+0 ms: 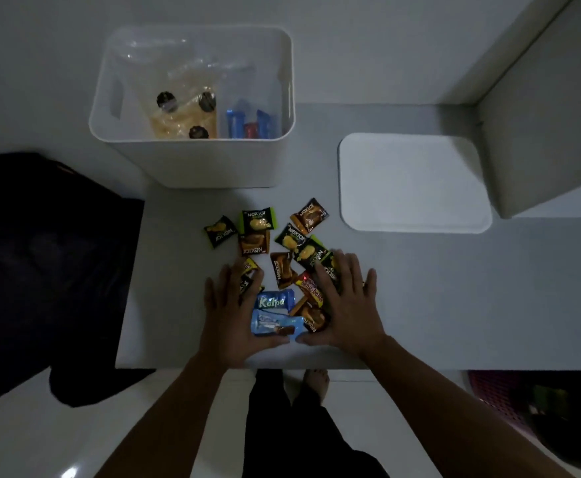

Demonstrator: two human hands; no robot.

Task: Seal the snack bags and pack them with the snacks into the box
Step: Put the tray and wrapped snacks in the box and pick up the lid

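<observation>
Several small snack packets (283,250), green, brown and blue, lie scattered on the white table (454,305) in front of me. My left hand (233,312) lies flat with straight fingers at the left of the pile, over a yellow packet. My right hand (346,305) lies flat at the right of the pile, covering some packets. Between my thumbs lie two blue packets (275,313). The white box (192,146) stands behind the pile. Inside it are a clear bag of crackers and dark cookies (185,115) and some blue and red bars (251,124).
The white box lid (413,182) lies flat to the right of the box. A dark cloth (47,257) covers the table's left part. A white block (551,132) rises at the right. The table's front edge runs just behind my wrists.
</observation>
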